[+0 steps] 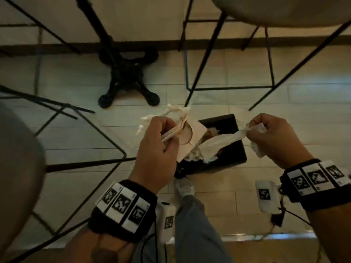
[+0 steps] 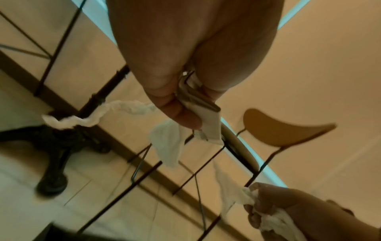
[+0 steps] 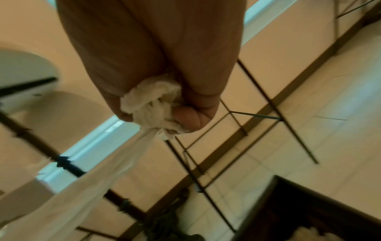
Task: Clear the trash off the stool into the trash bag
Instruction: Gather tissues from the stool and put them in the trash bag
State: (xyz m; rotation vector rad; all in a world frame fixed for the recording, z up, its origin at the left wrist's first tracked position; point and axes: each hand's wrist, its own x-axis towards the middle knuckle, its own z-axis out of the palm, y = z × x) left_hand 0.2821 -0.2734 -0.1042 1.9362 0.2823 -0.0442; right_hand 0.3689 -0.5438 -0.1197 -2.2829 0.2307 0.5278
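Note:
My left hand [image 1: 167, 131] grips a bundle of trash [image 1: 188, 137]: a folded paper sleeve, a thin stick and twisted white tissue sticking out at the top. In the left wrist view its fingers [image 2: 181, 114] pinch the folded paper [image 2: 208, 120], and tissue [image 2: 167, 145] hangs below. My right hand [image 1: 266, 130] is clenched round a crumpled white tissue [image 3: 150, 104]. A long strip of tissue [image 1: 224, 139] stretches from it toward the left hand. Both hands hover above a dark trash bag [image 1: 229, 160] on the floor, which holds paper and tissue.
A grey stool seat [image 1: 17, 168] with thin black wire legs stands at the left, and another seat [image 1: 284, 12] at the top right. A black cast table base [image 1: 129, 78] stands on the tiled floor beyond. My foot [image 1: 185, 186] is just before the bag.

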